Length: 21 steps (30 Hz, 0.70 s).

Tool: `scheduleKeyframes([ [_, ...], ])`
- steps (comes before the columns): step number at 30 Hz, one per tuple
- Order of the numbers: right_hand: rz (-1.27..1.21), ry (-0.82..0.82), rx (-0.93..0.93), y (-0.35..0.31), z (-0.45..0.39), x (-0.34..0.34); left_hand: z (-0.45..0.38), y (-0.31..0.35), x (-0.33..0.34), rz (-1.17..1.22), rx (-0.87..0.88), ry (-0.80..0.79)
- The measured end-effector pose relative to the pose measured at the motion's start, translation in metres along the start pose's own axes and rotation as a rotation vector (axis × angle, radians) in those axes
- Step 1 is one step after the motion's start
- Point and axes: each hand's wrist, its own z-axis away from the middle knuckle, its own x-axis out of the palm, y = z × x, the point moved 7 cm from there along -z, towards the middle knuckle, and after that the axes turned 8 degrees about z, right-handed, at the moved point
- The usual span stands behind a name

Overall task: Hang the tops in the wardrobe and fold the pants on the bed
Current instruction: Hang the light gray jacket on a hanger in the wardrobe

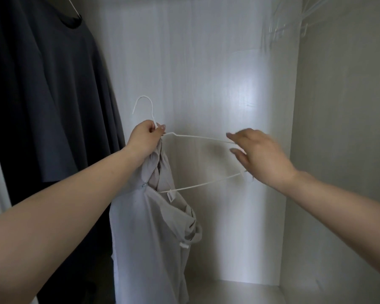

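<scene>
Inside the white wardrobe (pixel 206 62), my left hand (pixel 145 138) grips the neck of a white wire hanger (pixel 198 137) together with the bunched collar of a light grey zip-up top (pixel 149 227). The top hangs down from that hand, with only its left side on the hanger and the zipper open. My right hand (pixel 259 154) is at the hanger's bare right end, fingers extended and touching the wire there. The hanger's hook (pixel 143 106) points up, free of any rail.
A dark grey T-shirt (pixel 46 95) hangs on a hanger at the left of the wardrobe. Several empty white hangers (pixel 294 20) hang at the top right. The wardrobe's right wall (pixel 342 128) and floor (pixel 239 292) bound the space.
</scene>
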Motion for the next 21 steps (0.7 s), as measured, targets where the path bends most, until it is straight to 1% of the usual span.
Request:
scheduleKeyframes([
  [1,0.110,0.062,-0.151,-0.013,0.001,-0.003,-0.001,-0.001,0.001,0.008,-0.003,-0.005],
  [2,0.145,0.094,-0.307,-0.032,0.004,-0.004,-0.001,-0.002,0.002,0.028,-0.008,-0.007],
  [4,0.041,0.098,-0.576,-0.073,0.018,0.001,-0.001,-0.001,0.004,0.057,-0.019,-0.008],
  [5,-0.029,0.069,-0.651,-0.092,0.027,0.006,-0.001,0.000,0.007,0.056,-0.018,-0.012],
  [6,-0.076,-0.008,-0.666,-0.108,0.036,0.016,-0.001,0.002,0.010,0.051,-0.013,-0.016],
  [7,-0.109,-0.119,-0.625,-0.120,0.041,0.029,0.000,0.005,0.013,0.046,-0.006,-0.018],
  [10,-0.216,-0.621,-0.307,-0.130,0.053,0.087,0.002,0.014,0.021,0.056,0.009,-0.022],
  [11,-0.309,-0.742,-0.201,-0.130,0.058,0.102,0.002,0.016,0.024,0.061,0.012,-0.026],
  [13,-0.548,-0.838,-0.003,-0.133,0.061,0.118,0.002,0.020,0.027,0.068,0.016,-0.031],
  [15,-0.690,-0.913,0.108,-0.137,0.066,0.127,0.003,0.022,0.027,0.085,0.009,-0.027],
  [16,-0.698,-0.968,0.116,-0.140,0.072,0.129,0.003,0.022,0.025,0.090,0.008,-0.020],
  [18,-0.661,-1.053,0.076,-0.142,0.081,0.128,0.003,0.018,0.017,0.084,0.006,0.011],
  [21,-0.619,-1.051,-0.002,-0.133,0.083,0.118,0.003,0.007,-0.003,-0.004,0.010,0.076],
])
